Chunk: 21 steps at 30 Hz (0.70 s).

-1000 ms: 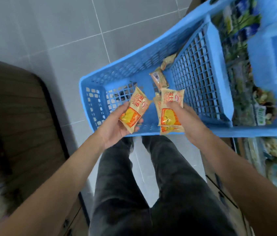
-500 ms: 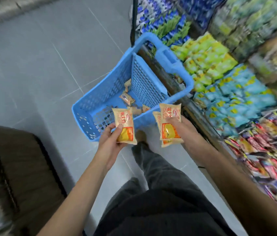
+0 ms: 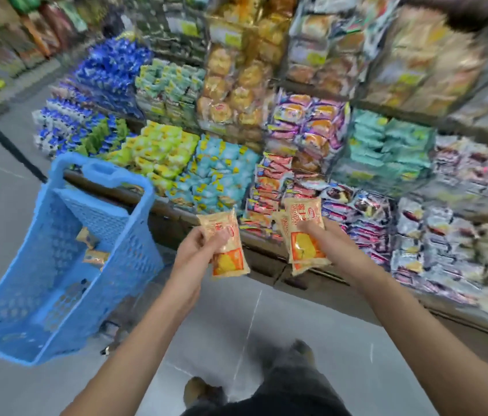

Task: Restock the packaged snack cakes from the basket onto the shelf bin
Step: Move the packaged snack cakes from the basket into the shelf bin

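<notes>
Head view: my left hand (image 3: 199, 250) pinches one cake pack (image 3: 226, 246), long axis upright; my right hand (image 3: 323, 237) grips two stacked packs (image 3: 304, 232), thumb across the front. Both hang just short of the shelf (image 3: 266, 256), which lies ahead and to the right, so my right hand is nearer. I cannot tell which bin is theirs. More packs lie in the basket (image 3: 56, 265) at left.

Orange snack cake packets (image 3: 305, 232) above blue basket's (image 3: 26, 295) level
</notes>
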Each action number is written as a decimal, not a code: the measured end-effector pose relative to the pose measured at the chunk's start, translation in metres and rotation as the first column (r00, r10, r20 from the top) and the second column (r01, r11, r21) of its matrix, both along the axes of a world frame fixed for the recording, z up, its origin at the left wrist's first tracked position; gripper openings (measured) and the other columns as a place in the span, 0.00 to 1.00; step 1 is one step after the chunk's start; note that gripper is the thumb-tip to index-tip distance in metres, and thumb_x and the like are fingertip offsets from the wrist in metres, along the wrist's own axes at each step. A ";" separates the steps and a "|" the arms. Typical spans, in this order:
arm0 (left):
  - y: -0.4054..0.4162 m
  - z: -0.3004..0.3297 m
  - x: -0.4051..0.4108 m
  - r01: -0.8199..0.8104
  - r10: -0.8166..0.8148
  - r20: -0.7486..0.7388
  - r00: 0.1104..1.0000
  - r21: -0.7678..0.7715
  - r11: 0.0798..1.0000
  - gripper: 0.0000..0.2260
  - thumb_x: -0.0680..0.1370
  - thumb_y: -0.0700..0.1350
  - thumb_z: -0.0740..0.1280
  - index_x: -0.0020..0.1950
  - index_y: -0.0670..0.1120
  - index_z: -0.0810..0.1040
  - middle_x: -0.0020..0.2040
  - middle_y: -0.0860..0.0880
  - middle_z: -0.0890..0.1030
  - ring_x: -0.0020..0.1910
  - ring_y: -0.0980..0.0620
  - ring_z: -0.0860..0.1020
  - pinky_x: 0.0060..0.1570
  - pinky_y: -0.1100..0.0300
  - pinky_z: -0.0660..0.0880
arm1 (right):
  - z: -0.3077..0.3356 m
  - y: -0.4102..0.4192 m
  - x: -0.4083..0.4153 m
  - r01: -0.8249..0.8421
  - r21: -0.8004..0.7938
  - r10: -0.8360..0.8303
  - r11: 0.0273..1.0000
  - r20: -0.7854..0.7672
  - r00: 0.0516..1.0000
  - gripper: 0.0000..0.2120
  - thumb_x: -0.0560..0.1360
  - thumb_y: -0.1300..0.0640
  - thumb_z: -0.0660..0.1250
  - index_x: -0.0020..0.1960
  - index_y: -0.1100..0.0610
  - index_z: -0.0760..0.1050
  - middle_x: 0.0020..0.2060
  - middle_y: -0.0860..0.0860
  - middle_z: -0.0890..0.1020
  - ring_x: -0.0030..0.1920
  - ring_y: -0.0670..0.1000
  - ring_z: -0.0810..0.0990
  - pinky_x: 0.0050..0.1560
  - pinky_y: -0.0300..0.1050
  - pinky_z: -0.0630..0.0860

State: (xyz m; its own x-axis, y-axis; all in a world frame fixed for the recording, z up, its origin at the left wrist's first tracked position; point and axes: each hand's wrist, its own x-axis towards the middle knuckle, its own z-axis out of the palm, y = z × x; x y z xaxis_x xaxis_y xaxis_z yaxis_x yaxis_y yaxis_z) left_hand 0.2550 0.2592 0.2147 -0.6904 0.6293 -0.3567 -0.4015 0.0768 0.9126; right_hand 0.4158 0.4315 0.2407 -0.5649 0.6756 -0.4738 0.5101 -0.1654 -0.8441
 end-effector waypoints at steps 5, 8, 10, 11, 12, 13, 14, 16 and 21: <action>0.114 0.027 0.067 0.112 -0.113 -0.150 0.982 -0.019 0.994 0.16 0.73 0.41 0.71 0.54 0.56 0.71 0.49 0.50 0.81 0.45 0.50 0.80 0.48 0.48 0.77 | 0.018 0.089 0.095 0.109 0.045 -0.109 0.993 -0.011 0.994 0.15 0.68 0.41 0.63 0.48 0.49 0.77 0.36 0.45 0.84 0.37 0.48 0.82 0.43 0.46 0.76; 0.177 0.041 0.103 0.206 -0.194 -0.180 0.964 0.050 0.977 0.19 0.74 0.37 0.69 0.54 0.60 0.71 0.42 0.55 0.83 0.36 0.55 0.82 0.33 0.55 0.80 | 0.030 0.141 0.144 0.172 0.075 -0.170 0.982 -0.040 0.985 0.16 0.66 0.40 0.64 0.47 0.49 0.77 0.34 0.45 0.84 0.35 0.46 0.83 0.43 0.47 0.76; 0.213 0.054 0.120 0.241 -0.229 -0.175 0.957 0.050 0.969 0.13 0.74 0.37 0.69 0.50 0.55 0.75 0.42 0.50 0.82 0.36 0.55 0.81 0.34 0.56 0.80 | 0.038 0.174 0.169 0.203 0.097 -0.196 0.974 -0.073 0.978 0.12 0.72 0.42 0.64 0.47 0.49 0.77 0.34 0.43 0.84 0.33 0.43 0.82 0.41 0.45 0.76; 0.228 0.060 0.127 0.245 -0.236 -0.179 0.955 0.031 0.969 0.10 0.73 0.39 0.70 0.48 0.53 0.75 0.42 0.49 0.81 0.36 0.54 0.81 0.35 0.56 0.80 | 0.044 0.188 0.179 0.214 0.109 -0.206 0.971 -0.081 0.975 0.10 0.74 0.43 0.63 0.47 0.49 0.76 0.33 0.42 0.84 0.32 0.42 0.82 0.39 0.43 0.75; 0.241 0.065 0.132 0.236 -0.232 -0.191 0.954 -0.001 0.972 0.08 0.73 0.40 0.71 0.46 0.52 0.76 0.41 0.49 0.81 0.36 0.54 0.81 0.35 0.56 0.80 | 0.050 0.200 0.187 0.224 0.119 -0.214 0.967 -0.088 0.973 0.09 0.75 0.44 0.63 0.47 0.49 0.76 0.32 0.42 0.84 0.31 0.42 0.82 0.36 0.41 0.75; 0.256 0.071 0.136 0.231 -0.234 -0.215 0.948 -0.041 0.972 0.07 0.72 0.43 0.72 0.45 0.52 0.76 0.41 0.49 0.81 0.37 0.53 0.80 0.35 0.57 0.78 | 0.058 0.211 0.193 0.228 0.127 -0.216 0.965 -0.103 0.971 0.09 0.75 0.45 0.63 0.48 0.49 0.76 0.32 0.42 0.84 0.31 0.41 0.82 0.33 0.38 0.74; 0.270 0.077 0.139 0.238 -0.249 -0.242 0.938 -0.075 0.968 0.06 0.72 0.45 0.72 0.45 0.51 0.76 0.41 0.49 0.81 0.38 0.52 0.79 0.36 0.57 0.75 | 0.065 0.222 0.198 0.228 0.136 -0.212 0.964 -0.123 0.970 0.09 0.76 0.45 0.62 0.49 0.50 0.76 0.32 0.44 0.84 0.30 0.42 0.82 0.30 0.35 0.74; 0.299 0.092 0.143 0.252 -0.277 -0.271 0.922 -0.121 0.960 0.08 0.72 0.48 0.72 0.45 0.48 0.76 0.41 0.48 0.80 0.38 0.51 0.77 0.37 0.57 0.72 | 0.081 0.242 0.204 0.233 0.150 -0.210 0.961 -0.151 0.966 0.10 0.76 0.46 0.62 0.51 0.51 0.75 0.35 0.47 0.84 0.32 0.44 0.82 0.30 0.35 0.75; 0.382 0.131 0.134 0.220 -0.243 -0.297 0.924 -0.108 0.969 0.10 0.75 0.44 0.70 0.52 0.43 0.73 0.47 0.44 0.79 0.34 0.52 0.78 0.27 0.61 0.75 | 0.115 0.289 0.204 0.243 0.220 -0.207 0.945 -0.174 0.963 0.10 0.77 0.48 0.61 0.55 0.51 0.74 0.40 0.47 0.82 0.35 0.43 0.80 0.38 0.41 0.73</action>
State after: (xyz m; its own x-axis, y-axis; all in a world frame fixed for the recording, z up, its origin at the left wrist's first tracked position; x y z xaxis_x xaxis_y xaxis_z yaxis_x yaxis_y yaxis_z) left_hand 0.3887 0.6414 0.3456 -0.6111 0.7655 -0.2013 -0.0674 0.2030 0.9768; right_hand 0.6198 0.7203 0.3554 -0.4361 0.8756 -0.2080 0.3502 -0.0478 -0.9355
